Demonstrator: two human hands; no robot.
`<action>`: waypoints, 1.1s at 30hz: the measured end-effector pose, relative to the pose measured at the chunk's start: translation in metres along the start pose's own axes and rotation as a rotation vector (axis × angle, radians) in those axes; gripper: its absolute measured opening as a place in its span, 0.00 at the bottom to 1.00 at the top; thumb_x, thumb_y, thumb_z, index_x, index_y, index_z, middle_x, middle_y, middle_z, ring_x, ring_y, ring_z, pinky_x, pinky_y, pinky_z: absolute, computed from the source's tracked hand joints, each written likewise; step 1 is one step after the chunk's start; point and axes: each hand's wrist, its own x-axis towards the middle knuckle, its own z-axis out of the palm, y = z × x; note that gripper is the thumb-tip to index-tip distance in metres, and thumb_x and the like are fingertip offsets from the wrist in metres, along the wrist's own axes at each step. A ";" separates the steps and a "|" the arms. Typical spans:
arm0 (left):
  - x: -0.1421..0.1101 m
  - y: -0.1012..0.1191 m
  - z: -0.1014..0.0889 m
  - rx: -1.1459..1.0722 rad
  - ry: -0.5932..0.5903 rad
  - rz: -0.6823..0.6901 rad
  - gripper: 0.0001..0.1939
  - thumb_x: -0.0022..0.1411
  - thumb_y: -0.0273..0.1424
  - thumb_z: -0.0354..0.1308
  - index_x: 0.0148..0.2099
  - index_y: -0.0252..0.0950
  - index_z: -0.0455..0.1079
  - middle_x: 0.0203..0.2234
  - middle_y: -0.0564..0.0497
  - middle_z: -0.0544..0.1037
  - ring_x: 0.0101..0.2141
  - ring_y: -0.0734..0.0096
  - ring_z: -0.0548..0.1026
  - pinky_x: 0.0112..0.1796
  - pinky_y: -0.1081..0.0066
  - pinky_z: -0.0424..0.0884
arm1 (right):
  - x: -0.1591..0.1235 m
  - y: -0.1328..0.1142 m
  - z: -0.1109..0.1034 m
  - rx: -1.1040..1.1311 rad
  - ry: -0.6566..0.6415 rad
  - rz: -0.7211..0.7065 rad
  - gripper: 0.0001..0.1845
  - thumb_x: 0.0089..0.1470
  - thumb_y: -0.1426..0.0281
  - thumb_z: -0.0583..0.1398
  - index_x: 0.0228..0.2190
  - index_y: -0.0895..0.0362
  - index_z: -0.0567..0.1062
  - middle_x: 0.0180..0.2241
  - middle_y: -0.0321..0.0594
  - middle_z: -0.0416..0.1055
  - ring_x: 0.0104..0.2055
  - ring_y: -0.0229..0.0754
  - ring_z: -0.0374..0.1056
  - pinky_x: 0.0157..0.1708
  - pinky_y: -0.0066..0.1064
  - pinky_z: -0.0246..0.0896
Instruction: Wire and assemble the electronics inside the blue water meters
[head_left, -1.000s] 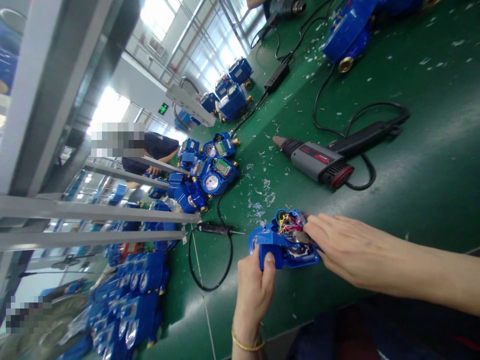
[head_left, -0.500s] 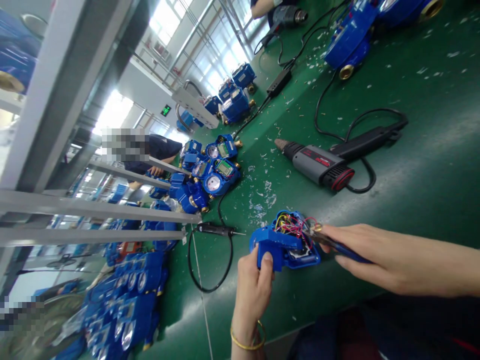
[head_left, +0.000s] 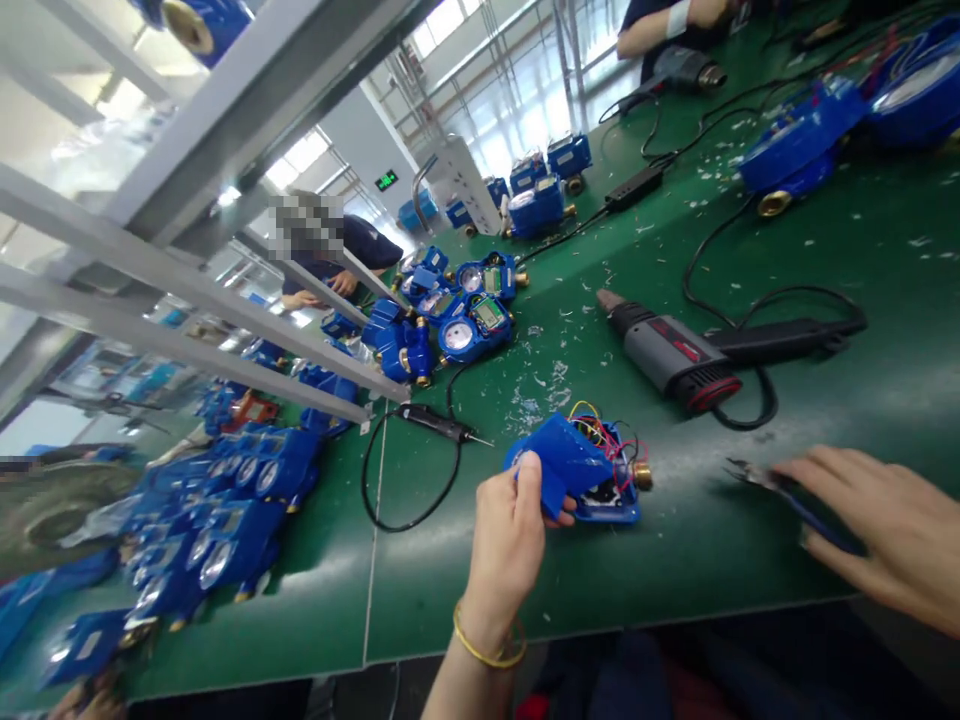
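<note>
My left hand point(head_left: 510, 540) grips the blue lid of an opened blue water meter point(head_left: 581, 470), whose coloured wires and brass fitting show. The meter rests on the green bench point(head_left: 675, 560). My right hand point(head_left: 877, 520) is off to the right, fingers curled over blue-handled pliers point(head_left: 787, 495) that lie low on the bench, well apart from the meter.
A grey and red electric screwdriver point(head_left: 675, 355) with black cable lies behind the meter. A thin black probe point(head_left: 439, 425) with looped cord lies left. Several blue meters point(head_left: 457, 315) cluster further back and at the lower left point(head_left: 225, 520). Other people work at the far side.
My right hand has drawn the pliers out of the meter's wiring and moved right, down onto the bench. My left hand has tilted the meter's lid up. The view has swung.
</note>
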 end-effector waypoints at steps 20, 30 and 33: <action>-0.001 0.018 -0.003 0.712 0.225 0.259 0.27 0.71 0.42 0.42 0.25 0.36 0.70 0.20 0.50 0.77 0.22 0.70 0.72 0.28 0.70 0.55 | 0.074 -0.044 -0.078 -0.203 0.061 -0.259 0.26 0.56 0.67 0.54 0.56 0.58 0.68 0.42 0.47 0.71 0.37 0.47 0.66 0.35 0.39 0.63; 0.023 0.013 -0.003 0.836 0.540 0.446 0.17 0.69 0.40 0.47 0.36 0.37 0.73 0.21 0.50 0.78 0.21 0.67 0.75 0.23 0.72 0.56 | 0.029 -0.006 0.011 -0.003 -0.009 -0.214 0.21 0.59 0.65 0.57 0.53 0.54 0.71 0.51 0.50 0.66 0.54 0.49 0.65 0.51 0.42 0.67; 0.031 0.006 -0.006 0.689 0.486 0.469 0.16 0.68 0.37 0.45 0.45 0.40 0.73 0.23 0.50 0.79 0.20 0.66 0.76 0.21 0.73 0.60 | 0.061 0.014 -0.001 -0.051 -0.021 -0.015 0.25 0.62 0.72 0.49 0.59 0.57 0.65 0.55 0.53 0.63 0.59 0.48 0.60 0.57 0.45 0.61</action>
